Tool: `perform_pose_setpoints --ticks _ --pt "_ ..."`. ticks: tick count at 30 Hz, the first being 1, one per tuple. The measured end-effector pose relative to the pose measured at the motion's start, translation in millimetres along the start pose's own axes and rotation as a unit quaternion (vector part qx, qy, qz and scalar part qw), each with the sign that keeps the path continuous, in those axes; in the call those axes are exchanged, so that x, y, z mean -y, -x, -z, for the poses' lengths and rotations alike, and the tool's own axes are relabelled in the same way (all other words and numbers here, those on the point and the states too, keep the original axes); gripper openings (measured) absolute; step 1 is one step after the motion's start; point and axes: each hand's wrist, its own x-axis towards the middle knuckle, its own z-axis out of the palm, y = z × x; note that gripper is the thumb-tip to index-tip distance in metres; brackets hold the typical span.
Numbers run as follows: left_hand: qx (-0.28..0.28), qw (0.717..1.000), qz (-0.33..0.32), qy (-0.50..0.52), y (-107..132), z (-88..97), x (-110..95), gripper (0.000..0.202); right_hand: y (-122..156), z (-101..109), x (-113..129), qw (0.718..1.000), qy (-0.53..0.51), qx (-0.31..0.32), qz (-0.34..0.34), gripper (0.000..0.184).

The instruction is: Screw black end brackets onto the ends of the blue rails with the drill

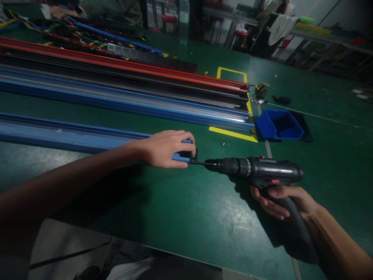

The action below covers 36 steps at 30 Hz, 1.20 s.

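Note:
My left hand (167,149) is wrapped over the right end of a long blue metal profile (72,134) lying on the green table. A small black end piece (193,156) shows at that end, beside my fingertips. My right hand (279,200) grips a black cordless drill (262,170) by its handle, the body level and aimed left. From the chuck a long thin bit reaches to the end piece, its tip at the lower corner. Whether the tip sits in a screw is too small to tell.
Behind lie more blue, black and red profiles (175,72), their ends over a yellow tape outline (233,134). A blue bin (279,124) stands to their right. Tangled wiring (58,35) lies at the back left, near another person's hand (65,9). A small screw (222,144) lies on the table.

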Motion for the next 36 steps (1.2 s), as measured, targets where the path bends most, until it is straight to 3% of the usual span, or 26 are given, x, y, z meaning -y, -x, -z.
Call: perform_pose_setpoints --ticks 14,20,25,36 --pt "-0.005 1.000 0.000 0.000 0 -0.9 -1 0.028 7 -11 1 0.999 0.043 0.000 0.015 0.030" --pt "-0.009 1.000 -0.002 -0.007 1 -0.9 -1 0.029 19 -32 5 0.988 0.136 -0.055 0.042 0.031" --pt "-0.007 1.000 -0.002 -0.006 0 -1.5 -1 0.030 26 -43 9 0.978 0.201 -0.052 0.037 0.031" --pt "-0.003 1.000 -0.010 -0.002 -1 0.0 -1 0.027 5 -18 0 1.000 -0.011 -0.011 -0.009 0.036"
